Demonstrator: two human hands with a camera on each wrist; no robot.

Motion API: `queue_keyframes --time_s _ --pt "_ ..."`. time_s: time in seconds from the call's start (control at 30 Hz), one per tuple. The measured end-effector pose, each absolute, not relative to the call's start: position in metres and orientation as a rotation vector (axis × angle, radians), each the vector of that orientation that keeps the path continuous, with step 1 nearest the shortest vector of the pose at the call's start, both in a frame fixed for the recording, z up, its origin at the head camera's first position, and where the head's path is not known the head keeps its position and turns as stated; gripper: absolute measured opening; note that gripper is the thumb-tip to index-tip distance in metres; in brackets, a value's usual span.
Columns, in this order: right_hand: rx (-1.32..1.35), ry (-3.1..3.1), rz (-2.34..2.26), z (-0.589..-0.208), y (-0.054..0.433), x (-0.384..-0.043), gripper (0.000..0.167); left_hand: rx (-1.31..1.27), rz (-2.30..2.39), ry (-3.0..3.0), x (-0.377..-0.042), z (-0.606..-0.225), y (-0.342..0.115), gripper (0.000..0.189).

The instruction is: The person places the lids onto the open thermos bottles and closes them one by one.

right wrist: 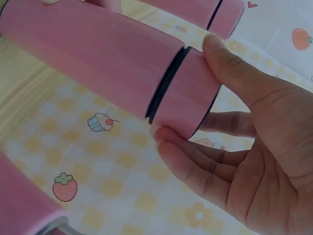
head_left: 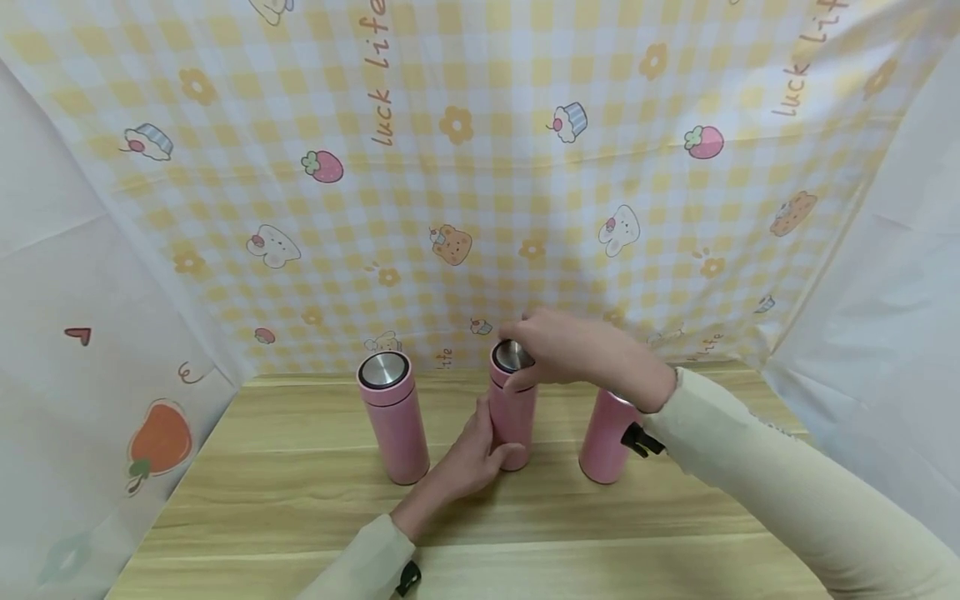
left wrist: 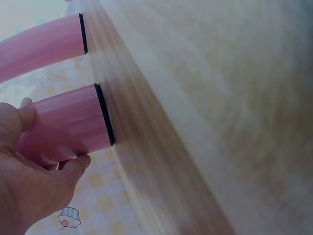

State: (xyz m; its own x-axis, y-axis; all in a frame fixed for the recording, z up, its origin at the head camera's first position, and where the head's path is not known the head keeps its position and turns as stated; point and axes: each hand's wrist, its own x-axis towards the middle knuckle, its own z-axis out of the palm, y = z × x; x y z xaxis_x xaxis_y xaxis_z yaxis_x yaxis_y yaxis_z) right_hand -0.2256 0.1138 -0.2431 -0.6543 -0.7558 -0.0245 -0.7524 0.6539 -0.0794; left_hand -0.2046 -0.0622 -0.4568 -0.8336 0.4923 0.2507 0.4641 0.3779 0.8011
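Observation:
Three pink thermos bottles stand in a row on the table. Around the lower body of the middle thermos bottle [head_left: 512, 421], my left hand [head_left: 467, 460] has its thumb and fingers on opposite sides. My right hand [head_left: 562, 346] reaches over from the right and grips that bottle's pink lid [right wrist: 188, 93], thumb on one side and fingers on the other. A dark band separates lid and body in the right wrist view. The left thermos bottle [head_left: 397, 429] has its silver-topped lid on. My right wrist hides much of the top of the right thermos bottle [head_left: 606, 437]; a silvery rim shows there.
The wood-grain table [head_left: 300, 483] extends toward me in front of the bottles. Close behind them hangs a yellow checked cloth [head_left: 450, 183]. White cloth walls [head_left: 67, 250] close in both sides.

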Motion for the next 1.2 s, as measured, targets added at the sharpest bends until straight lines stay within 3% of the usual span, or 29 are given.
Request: queue_keyframes --time_s 0.17,0.43,0.7,0.9,1.07,1.2 --pt "-1.235 2.855 -0.037 -0.247 0.111 -0.224 0.043 0.963 1.507 2.589 -0.205 -0.459 -0.063 0.071" --pt "-1.268 2.835 -0.05 -0.249 0.115 -0.224 0.049 0.961 1.508 2.585 -0.205 -0.459 -0.063 0.074" --pt "-1.356 2.645 -0.249 -0.233 0.136 -0.23 0.092 0.914 1.49 2.592 -0.204 -0.456 -0.061 0.076" --pt "-1.553 2.484 -0.268 -0.236 0.135 -0.236 0.076 0.958 1.489 2.611 -0.204 -0.457 -0.062 0.076" --pt "-1.526 2.446 -0.288 -0.242 0.13 -0.237 0.062 0.978 1.476 2.623 -0.205 -0.457 -0.062 0.073" --pt "-1.494 2.46 -0.307 -0.243 0.128 -0.236 0.063 0.947 1.476 2.621 -0.204 -0.457 -0.063 0.075"
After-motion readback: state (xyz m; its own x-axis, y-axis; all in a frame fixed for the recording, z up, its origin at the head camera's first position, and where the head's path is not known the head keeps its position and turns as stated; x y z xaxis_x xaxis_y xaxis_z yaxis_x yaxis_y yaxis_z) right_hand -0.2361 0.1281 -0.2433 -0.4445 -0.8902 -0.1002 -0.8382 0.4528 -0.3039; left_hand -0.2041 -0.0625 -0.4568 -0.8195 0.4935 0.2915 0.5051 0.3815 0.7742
